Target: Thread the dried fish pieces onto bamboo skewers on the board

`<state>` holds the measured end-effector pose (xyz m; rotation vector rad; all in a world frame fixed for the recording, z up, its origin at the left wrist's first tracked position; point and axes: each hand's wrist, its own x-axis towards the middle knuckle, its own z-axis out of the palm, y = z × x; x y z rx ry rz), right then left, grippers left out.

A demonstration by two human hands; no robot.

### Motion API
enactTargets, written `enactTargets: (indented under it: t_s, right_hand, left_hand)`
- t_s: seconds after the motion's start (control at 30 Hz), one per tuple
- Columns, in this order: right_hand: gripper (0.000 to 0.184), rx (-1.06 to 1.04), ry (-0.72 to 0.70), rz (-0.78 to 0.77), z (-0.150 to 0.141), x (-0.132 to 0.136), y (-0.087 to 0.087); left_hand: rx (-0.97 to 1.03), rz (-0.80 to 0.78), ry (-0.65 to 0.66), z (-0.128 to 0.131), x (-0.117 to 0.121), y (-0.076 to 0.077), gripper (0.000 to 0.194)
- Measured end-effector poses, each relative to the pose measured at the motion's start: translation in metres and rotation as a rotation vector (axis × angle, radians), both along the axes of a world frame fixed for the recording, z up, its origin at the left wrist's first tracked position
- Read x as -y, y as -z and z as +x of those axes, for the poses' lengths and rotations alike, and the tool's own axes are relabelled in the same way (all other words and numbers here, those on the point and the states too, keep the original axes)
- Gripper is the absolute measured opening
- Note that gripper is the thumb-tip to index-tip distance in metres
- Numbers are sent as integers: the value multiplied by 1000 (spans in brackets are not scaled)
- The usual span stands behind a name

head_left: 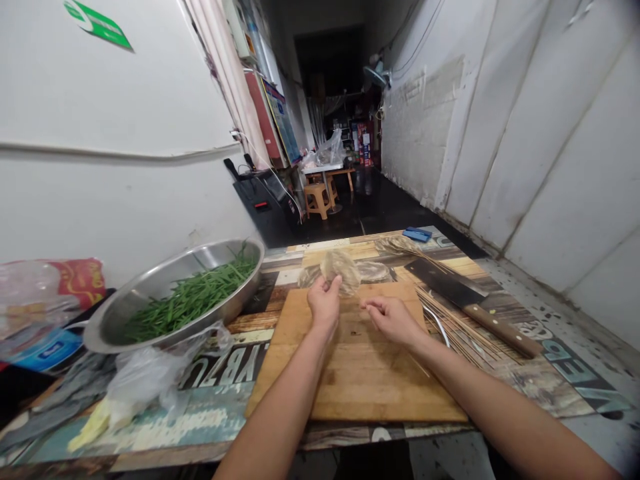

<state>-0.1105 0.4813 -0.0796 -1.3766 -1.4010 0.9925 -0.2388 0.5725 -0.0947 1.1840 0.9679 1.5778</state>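
Observation:
My left hand (325, 301) is above the far part of a wooden cutting board (360, 373), its thumb and fingers pinched on a thin, pale brownish, wrinkled sheet (345, 270). More sheets of this look (375, 271) lie flat just past the board. To its right, my right hand (393, 319) is closed with fingertips together above the board; anything in the pinch is too small to make out. Close by on the right lie several thin wooden skewers (465, 333) and a cleaver (450, 283) with a brown handle.
A large steel bowl (253, 287) of cut green stalks (200, 293) stands on the left. Nearer me lies a crumpled plastic bag (150, 377) beside a grey cloth (75, 390). At the far right, a blue object (417, 234) rests near more sheets (397, 245) with sticks.

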Motion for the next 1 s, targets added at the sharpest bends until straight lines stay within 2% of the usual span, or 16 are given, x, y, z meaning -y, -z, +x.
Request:
enactTargets:
  t_s: [0.13, 0.33, 0.47, 0.6, 0.7, 0.8, 1.0]
  right_hand:
    - [21, -182, 10, -179, 1, -2, -1]
    - [16, -141, 77, -145, 4, -6, -3]
    - [21, -179, 80, -122, 6, -9, 2]
    - [29, -228, 17, -54, 7, -12, 8]
    - [32, -255, -30, -65, 5, -11, 9]
    - [33, -297, -78, -99, 1, -8, 5]
    - [40, -373, -114, -182, -1, 1, -8]
  left_hand:
    - [3, 4, 98, 6, 6, 0, 27]
    - [-83, 24, 186, 10, 18, -9, 22]
    - [-139, 20, 162, 11, 19, -9, 20]
    - [-146, 29, 129, 10, 13, 0, 23]
    - [-138, 18, 85, 8, 7, 6, 24]
    - [-124, 6, 42, 8, 6, 8, 21]
    - [5, -34, 49, 9, 6, 5, 19]
